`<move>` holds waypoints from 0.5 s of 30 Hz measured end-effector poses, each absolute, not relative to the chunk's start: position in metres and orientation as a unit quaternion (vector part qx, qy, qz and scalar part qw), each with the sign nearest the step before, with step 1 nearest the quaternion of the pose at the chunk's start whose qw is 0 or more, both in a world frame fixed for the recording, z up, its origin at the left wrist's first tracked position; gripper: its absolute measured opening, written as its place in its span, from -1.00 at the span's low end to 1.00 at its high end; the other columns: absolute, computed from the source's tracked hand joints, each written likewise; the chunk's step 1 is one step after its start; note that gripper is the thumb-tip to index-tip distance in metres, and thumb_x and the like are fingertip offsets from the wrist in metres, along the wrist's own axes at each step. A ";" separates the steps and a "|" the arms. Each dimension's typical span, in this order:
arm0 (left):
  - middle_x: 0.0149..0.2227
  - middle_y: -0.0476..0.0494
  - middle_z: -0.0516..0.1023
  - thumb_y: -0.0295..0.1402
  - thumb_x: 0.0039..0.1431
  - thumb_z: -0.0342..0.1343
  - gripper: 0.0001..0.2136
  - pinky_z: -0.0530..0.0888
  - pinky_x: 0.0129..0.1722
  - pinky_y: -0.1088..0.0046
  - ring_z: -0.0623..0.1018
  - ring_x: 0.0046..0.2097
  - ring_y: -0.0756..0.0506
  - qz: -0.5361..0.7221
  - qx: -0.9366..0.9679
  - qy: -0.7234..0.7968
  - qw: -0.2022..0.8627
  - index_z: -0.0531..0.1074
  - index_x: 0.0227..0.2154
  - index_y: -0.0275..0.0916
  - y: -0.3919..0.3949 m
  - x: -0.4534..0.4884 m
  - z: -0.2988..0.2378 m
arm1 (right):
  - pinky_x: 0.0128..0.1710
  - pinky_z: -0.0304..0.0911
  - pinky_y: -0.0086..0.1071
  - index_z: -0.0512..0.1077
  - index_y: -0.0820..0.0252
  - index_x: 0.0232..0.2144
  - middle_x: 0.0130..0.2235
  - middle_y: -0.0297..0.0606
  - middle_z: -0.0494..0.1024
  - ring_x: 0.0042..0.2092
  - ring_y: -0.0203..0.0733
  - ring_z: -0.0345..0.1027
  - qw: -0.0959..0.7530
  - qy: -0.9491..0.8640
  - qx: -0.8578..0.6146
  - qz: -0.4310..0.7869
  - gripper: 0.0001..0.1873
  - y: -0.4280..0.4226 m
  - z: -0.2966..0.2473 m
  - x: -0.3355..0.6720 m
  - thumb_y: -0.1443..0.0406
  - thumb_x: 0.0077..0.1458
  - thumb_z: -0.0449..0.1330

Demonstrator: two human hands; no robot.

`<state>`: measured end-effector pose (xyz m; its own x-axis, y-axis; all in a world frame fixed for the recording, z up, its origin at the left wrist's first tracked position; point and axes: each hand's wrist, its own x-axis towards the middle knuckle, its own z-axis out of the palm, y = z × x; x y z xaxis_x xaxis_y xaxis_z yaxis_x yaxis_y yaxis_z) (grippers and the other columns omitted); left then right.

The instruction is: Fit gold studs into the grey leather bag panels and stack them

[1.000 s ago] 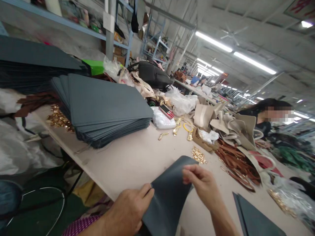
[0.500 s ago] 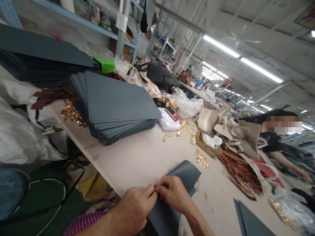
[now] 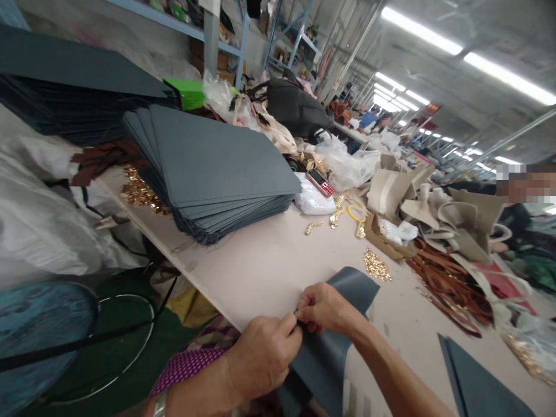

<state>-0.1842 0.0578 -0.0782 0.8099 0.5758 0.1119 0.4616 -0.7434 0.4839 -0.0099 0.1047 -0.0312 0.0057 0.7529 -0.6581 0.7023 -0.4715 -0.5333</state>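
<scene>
A dark blue-grey leather-like panel [image 3: 324, 356] lies bent at the table's front edge, its far end curling up. My left hand [image 3: 267, 353] is closed on the panel's edge, thumb and forefinger pinched together. Right against those fingertips, my right hand [image 3: 324, 307] is also closed in a pinch at the same edge. Whatever small piece sits between the fingertips is too tiny to make out. Beyond my right hand lies a small heap of gold metal fittings [image 3: 376, 264].
A tall stack of blue-grey panels [image 3: 221, 156] stands at the back left, more panels [image 3: 486, 376] at the front right. Brown straps [image 3: 452, 284], beige bag parts [image 3: 393, 188] and a red phone [image 3: 320, 182] lie farther back. A blue stool [image 3: 43, 336] is at left; a person sits at right.
The view has swung, so the scene shifts within it. Both hands stay together at the panel's edge, with the right hand's fingers slightly changed in pose.
</scene>
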 end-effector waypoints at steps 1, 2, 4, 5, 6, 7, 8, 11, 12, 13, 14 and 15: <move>-0.15 -0.18 0.47 -0.55 0.02 -0.05 -0.70 0.55 -0.31 0.24 0.53 -0.26 -0.18 0.126 0.925 0.281 0.221 0.36 -0.15 -0.27 0.057 -0.185 -0.077 | -0.71 0.17 -0.56 0.37 0.21 -0.63 -0.75 -0.46 0.35 -0.66 -0.33 0.28 0.029 -0.516 -0.710 0.479 -0.89 0.105 -0.032 -0.010 0.46 -0.18 0.18; -0.15 -0.18 0.47 -0.55 0.03 -0.04 -0.71 0.55 -0.31 0.23 0.53 -0.26 -0.19 0.124 0.924 0.286 0.219 0.36 -0.15 -0.27 0.057 -0.185 -0.076 | -0.71 0.15 -0.56 0.37 0.21 -0.63 -0.76 -0.47 0.34 -0.67 -0.34 0.26 0.034 -0.520 -0.711 0.473 -0.89 0.103 -0.033 -0.011 0.46 -0.18 0.18; -0.15 -0.17 0.47 -0.55 0.01 -0.03 -0.68 0.55 -0.28 0.24 0.54 -0.25 -0.18 0.123 0.920 0.299 0.222 0.36 -0.14 -0.26 0.056 -0.186 -0.074 | -0.70 0.11 -0.55 0.39 0.22 -0.61 -0.76 -0.48 0.33 -0.67 -0.35 0.24 0.050 -0.531 -0.713 0.454 -0.90 0.098 -0.034 -0.012 0.46 -0.17 0.20; -0.14 -0.17 0.47 -0.57 -0.02 -0.03 -0.66 0.54 -0.26 0.24 0.54 -0.23 -0.18 0.125 0.916 0.308 0.226 0.35 -0.13 -0.25 0.056 -0.186 -0.072 | -0.67 0.11 -0.55 0.40 0.22 -0.59 -0.74 -0.47 0.34 -0.65 -0.36 0.24 0.062 -0.539 -0.715 0.441 -0.92 0.093 -0.035 -0.013 0.45 -0.16 0.22; -0.14 -0.16 0.47 -0.59 -0.05 -0.03 -0.63 0.54 -0.23 0.26 0.54 -0.22 -0.17 0.129 0.911 0.318 0.231 0.36 -0.13 -0.24 0.056 -0.186 -0.071 | -0.64 0.12 -0.54 0.42 0.23 -0.57 -0.71 -0.46 0.38 -0.62 -0.35 0.26 0.080 -0.550 -0.716 0.423 -0.93 0.087 -0.034 -0.012 0.43 -0.14 0.24; -0.15 -0.15 0.47 -0.61 -0.07 -0.04 -0.61 0.53 -0.21 0.27 0.55 -0.20 -0.17 0.135 0.905 0.327 0.236 0.37 -0.13 -0.23 0.055 -0.186 -0.070 | -0.59 0.15 -0.52 0.44 0.23 -0.54 -0.66 -0.43 0.42 -0.57 -0.34 0.30 0.105 -0.565 -0.716 0.396 -0.96 0.080 -0.034 -0.011 0.41 -0.12 0.26; -0.16 -0.13 0.47 -0.63 -0.09 -0.06 -0.60 0.52 -0.20 0.29 0.55 -0.19 -0.16 0.142 0.900 0.335 0.240 0.38 -0.15 -0.21 0.054 -0.186 -0.070 | -0.52 0.21 -0.49 0.46 0.22 -0.50 -0.59 -0.40 0.47 -0.51 -0.31 0.34 0.135 -0.582 -0.718 0.357 -0.98 0.072 -0.033 -0.008 0.38 -0.09 0.26; -0.17 -0.09 0.49 -0.68 -0.08 -0.12 -0.54 0.50 -0.20 0.36 0.56 -0.18 -0.13 0.166 0.889 0.347 0.247 0.40 -0.15 -0.15 0.050 -0.186 -0.073 | -0.11 0.33 -0.27 0.50 0.20 -0.26 -0.22 -0.19 0.57 -0.17 -0.09 0.44 0.240 -0.602 -0.742 0.171 -0.80 0.045 -0.030 0.007 0.32 -0.01 0.23; -0.15 -0.08 0.49 -0.71 -0.08 -0.15 -0.49 0.50 -0.20 0.39 0.57 -0.19 -0.11 0.175 0.889 0.346 0.242 0.40 -0.11 -0.13 0.048 -0.185 -0.077 | 0.03 0.28 -0.17 0.48 0.20 -0.14 -0.06 -0.10 0.52 -0.01 0.00 0.38 0.267 -0.586 -0.757 0.110 -0.68 0.035 -0.029 0.013 0.31 -0.02 0.23; -0.12 -0.08 0.49 -0.73 -0.09 -0.18 -0.44 0.50 -0.21 0.41 0.58 -0.19 -0.09 0.185 0.892 0.340 0.231 0.38 -0.06 -0.11 0.046 -0.183 -0.083 | 0.14 0.20 -0.11 0.43 0.21 -0.02 0.07 -0.04 0.44 0.12 0.07 0.28 0.289 -0.560 -0.773 0.068 -0.54 0.025 -0.028 0.020 0.30 -0.03 0.23; -0.10 -0.08 0.49 -0.73 -0.07 -0.20 -0.41 0.50 -0.22 0.43 0.59 -0.20 -0.08 0.199 0.896 0.331 0.219 0.36 -0.02 -0.10 0.044 -0.181 -0.089 | 0.18 0.15 -0.08 0.36 0.21 0.08 0.15 -0.02 0.36 0.19 0.09 0.20 0.305 -0.534 -0.786 0.056 -0.42 0.016 -0.028 0.027 0.30 -0.05 0.25; -0.08 -0.08 0.49 -0.73 -0.07 -0.21 -0.39 0.51 -0.24 0.44 0.59 -0.22 -0.07 0.211 0.900 0.319 0.210 0.34 0.01 -0.08 0.041 -0.177 -0.097 | 0.18 0.17 -0.09 0.30 0.21 0.15 0.17 -0.04 0.36 0.19 0.09 0.21 0.317 -0.511 -0.796 0.070 -0.33 0.007 -0.028 0.034 0.31 -0.08 0.25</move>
<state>-0.1767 0.0414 -0.0972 0.7074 0.6625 0.2463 0.4853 -0.7086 0.5123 0.0340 0.0072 -0.0275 0.4685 0.8578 0.2114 0.7686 -0.2778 -0.5762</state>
